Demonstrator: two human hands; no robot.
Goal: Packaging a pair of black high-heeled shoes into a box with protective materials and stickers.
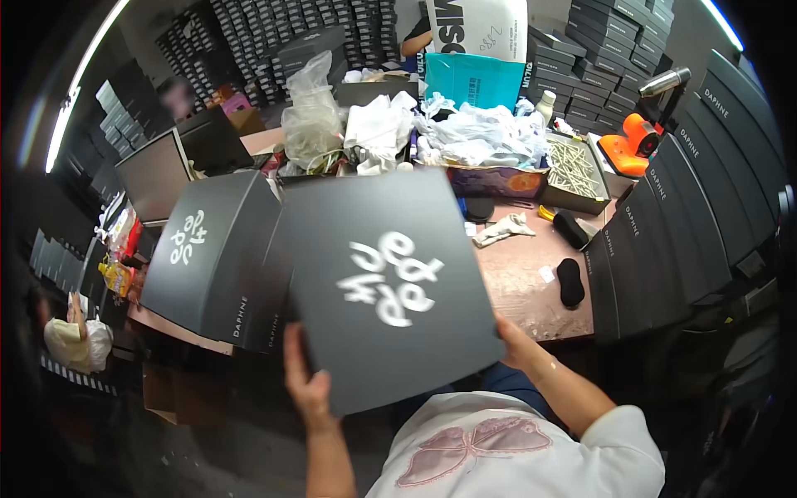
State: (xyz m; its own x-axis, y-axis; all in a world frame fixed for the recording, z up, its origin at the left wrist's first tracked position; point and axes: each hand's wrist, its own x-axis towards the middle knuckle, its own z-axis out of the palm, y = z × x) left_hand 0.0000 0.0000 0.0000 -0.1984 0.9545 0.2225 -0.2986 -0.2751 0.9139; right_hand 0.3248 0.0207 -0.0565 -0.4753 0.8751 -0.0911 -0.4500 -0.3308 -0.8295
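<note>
Tabletop [525,286] beyond, fingers [294,350] astride box [386,290]

A long white tube light [72,100] is glowing at upper left, and a second light [721,24] is shining at upper right. Dark boxes [299,37] are standing in tall stacks before a grey wall [137,33]. The table [531,307] is showing a pinkish-brown top, and a dark floor [249,452] is stretching below it.

Between both hands' fingers [292,349], the black box [390,290] is blurred; beyond them, part of the worktop [519,303] is hidden by it
</note>
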